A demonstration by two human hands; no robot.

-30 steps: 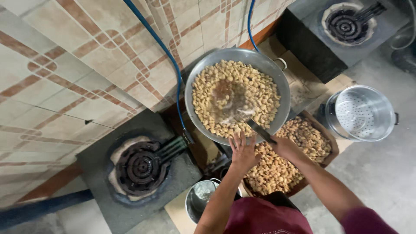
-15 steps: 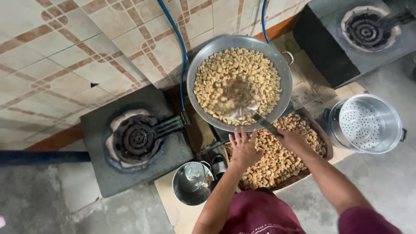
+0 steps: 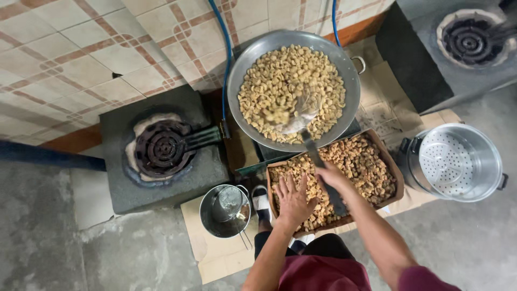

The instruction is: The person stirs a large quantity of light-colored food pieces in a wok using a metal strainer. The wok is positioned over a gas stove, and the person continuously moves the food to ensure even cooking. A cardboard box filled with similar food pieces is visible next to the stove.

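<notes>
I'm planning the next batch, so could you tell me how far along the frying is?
Done: a tray holds darker browned pieces. In hand: the right hand works a spatula through pale pieces filling the pan; the left hand rests on the tray's pieces. Left: the whole panful looks pale, not yet browned like the tray's.

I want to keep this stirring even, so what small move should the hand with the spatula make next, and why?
Probably sweep the spatula, held by the right hand, toward the wok's far rim. Its blade sits near the close edge, while pale pieces beyond lie untouched.
</notes>
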